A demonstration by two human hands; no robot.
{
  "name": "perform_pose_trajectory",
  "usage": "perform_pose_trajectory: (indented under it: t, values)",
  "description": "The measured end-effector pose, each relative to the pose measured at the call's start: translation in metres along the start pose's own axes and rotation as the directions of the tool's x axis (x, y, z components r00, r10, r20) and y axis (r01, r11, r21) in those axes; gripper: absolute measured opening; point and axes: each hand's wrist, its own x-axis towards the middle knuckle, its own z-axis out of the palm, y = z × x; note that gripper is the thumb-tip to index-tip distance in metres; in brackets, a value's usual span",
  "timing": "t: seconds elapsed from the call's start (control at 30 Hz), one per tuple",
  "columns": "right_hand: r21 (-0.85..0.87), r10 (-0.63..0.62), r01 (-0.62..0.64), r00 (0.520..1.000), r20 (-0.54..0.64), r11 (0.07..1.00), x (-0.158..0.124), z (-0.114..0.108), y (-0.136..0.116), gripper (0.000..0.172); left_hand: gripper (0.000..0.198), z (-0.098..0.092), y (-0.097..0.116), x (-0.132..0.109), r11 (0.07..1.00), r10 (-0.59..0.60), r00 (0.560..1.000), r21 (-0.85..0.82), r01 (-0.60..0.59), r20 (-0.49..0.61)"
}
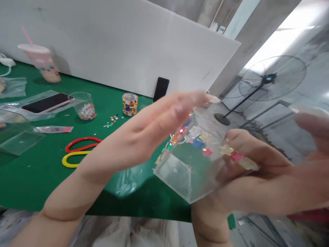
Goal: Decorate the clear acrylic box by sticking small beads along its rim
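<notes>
Apparently partway: stars dot the clear box, one panel bare. Beside it — left hand straight-fingered, grip of right hand unclear.

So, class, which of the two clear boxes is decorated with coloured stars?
The clear box between the hands: blue and pink stars show on it. The other box, at the picture's left edge, looks plain.

The box is clear, bearing pink, blue and pale yellow beads. Left of the box, the scissors show one red and one yellow loop against the green desk. Beyond the box, the jar wears multicoloured blocks in rows; the board is white.
</notes>
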Motion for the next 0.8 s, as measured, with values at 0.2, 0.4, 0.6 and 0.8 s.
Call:
perform_pose_trajectory:
  t: [0.2, 0.4, 0.6, 0.8]
  values:
    - [0.231, 0.08, 0.036, 0.876, -0.475, 0.972, 0.007, 0.046, -0.002, 0.039, 0.046, 0.004, -0.03, 0.019, 0.993, 0.018, 0.997, -0.118, -0.009, 0.077]
    - [0.097, -0.01, 0.05, 0.926, -0.376, 0.994, 0.005, 0.039, 0.007, 0.039, 0.042, 0.013, -0.033, 0.018, 0.996, 0.001, 0.996, -0.086, -0.008, -0.088]
    - [0.307, 0.028, 0.056, 0.964, -0.264, 0.95, 0.006, 0.041, 0.014, 0.038, 0.043, 0.002, -0.023, 0.01, 0.979, 0.166, 0.986, 0.116, -0.165, -0.003]
    - [0.319, 0.051, 0.043, 0.959, -0.279, 0.947, 0.008, 0.043, 0.011, 0.043, 0.042, -0.003, -0.007, 0.008, 0.956, 0.146, 0.983, 0.239, -0.168, 0.109]
